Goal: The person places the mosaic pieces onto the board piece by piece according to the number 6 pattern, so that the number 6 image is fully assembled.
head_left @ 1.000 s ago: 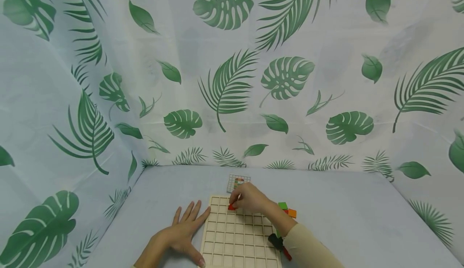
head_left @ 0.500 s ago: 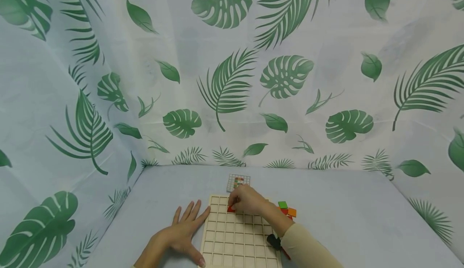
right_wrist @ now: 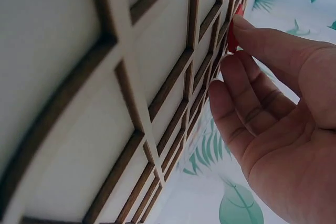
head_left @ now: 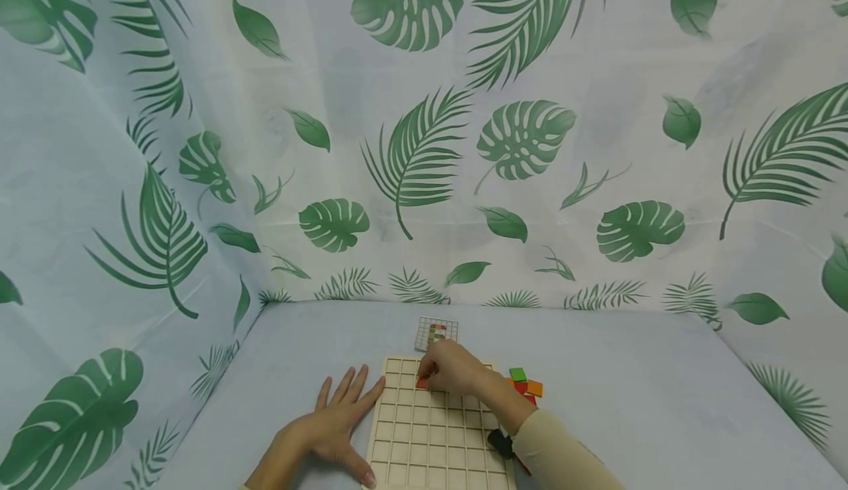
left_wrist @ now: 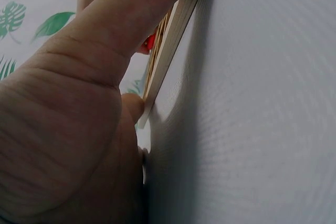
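Note:
A wooden grid board [head_left: 419,433] with raised square frames lies flat on the table. My left hand [head_left: 334,425] rests along its left side with fingers spread, the thumb and a fingertip touching the edge; the left wrist view shows the thumb against the board's side wall. Over the board's far rows, my right hand [head_left: 453,369] pinches a small red tile [head_left: 421,383]. In the right wrist view, the thumb lies against the red tile [right_wrist: 234,36], which stands tilted at the grid. Whether it sits fully inside a square I cannot tell.
Behind the board lies a small pattern card [head_left: 424,333], partly covered by the right hand. Right of the board are loose tiles, among them green [head_left: 517,374], orange [head_left: 534,388] and red [head_left: 520,387]; my right forearm hides some. A leaf-printed curtain [head_left: 424,254] stands behind.
My right hand stays over the same far part of the board, shifting only slightly, with the red tile in its fingers. The left hand has not moved.

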`<state>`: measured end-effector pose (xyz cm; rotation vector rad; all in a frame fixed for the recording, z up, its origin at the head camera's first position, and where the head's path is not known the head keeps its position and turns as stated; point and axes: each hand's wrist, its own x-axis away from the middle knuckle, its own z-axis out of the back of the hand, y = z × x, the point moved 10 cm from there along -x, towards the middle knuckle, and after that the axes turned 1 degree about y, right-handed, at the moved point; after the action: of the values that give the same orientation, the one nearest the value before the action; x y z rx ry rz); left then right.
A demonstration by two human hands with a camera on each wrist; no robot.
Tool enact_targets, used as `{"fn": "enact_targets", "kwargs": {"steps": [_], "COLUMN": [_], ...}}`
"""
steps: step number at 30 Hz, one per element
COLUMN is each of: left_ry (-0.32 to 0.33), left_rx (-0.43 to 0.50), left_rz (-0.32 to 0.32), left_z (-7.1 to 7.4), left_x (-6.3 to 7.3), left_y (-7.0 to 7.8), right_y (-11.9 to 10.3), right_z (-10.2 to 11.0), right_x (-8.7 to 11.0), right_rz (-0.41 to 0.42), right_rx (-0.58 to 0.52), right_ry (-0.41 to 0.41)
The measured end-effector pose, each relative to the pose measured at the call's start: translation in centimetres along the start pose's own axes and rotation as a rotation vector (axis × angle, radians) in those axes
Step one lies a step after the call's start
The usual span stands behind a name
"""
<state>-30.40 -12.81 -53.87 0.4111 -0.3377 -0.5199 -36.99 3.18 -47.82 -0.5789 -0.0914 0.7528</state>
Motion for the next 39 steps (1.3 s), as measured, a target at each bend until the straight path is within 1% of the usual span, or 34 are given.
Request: {"fn": "enact_targets", "kwargs": {"steps": [13,17,20,25,29,36,39], "left_ry": [-0.008,-0.007,-0.006,-0.007,-0.008,-0.003,-0.002], "left_rx": [-0.002,0.000,0.003,0.007,0.002,0.010,0.012], "left_rz": [0.009,0.009,0.009,0.010,0.012,0.006,0.004], "left_z": [0.0,0.0,0.0,0.0,-0.1,-0.1,-0.1], "left_x": [0.0,0.0,-0.1,-0.1,-0.1,-0.1,-0.1], "left_y": [0.1,0.1,0.2,0.1,-0.1,-0.1,-0.1], "right_y": [0.1,-0.4,-0.5,0.2,0.9,2.5,3.4], "right_z": [-0.3,0.1,0.9,2.9,4.1,5.6,6.4], "right_x": [0.2,0.8,1.7,3.6,5.1,7.1,7.9], "right_rz": [-0.007,0.004,-0.013,-0.063,-0.100,-0.191,-0.217], "right_rx": [0.024,0.040,0.020,-0.035,-0.021,-0.046,-0.032], "right_ry": [-0.021,-0.017,0.012,0.120,0.192,0.223,0.239]}}
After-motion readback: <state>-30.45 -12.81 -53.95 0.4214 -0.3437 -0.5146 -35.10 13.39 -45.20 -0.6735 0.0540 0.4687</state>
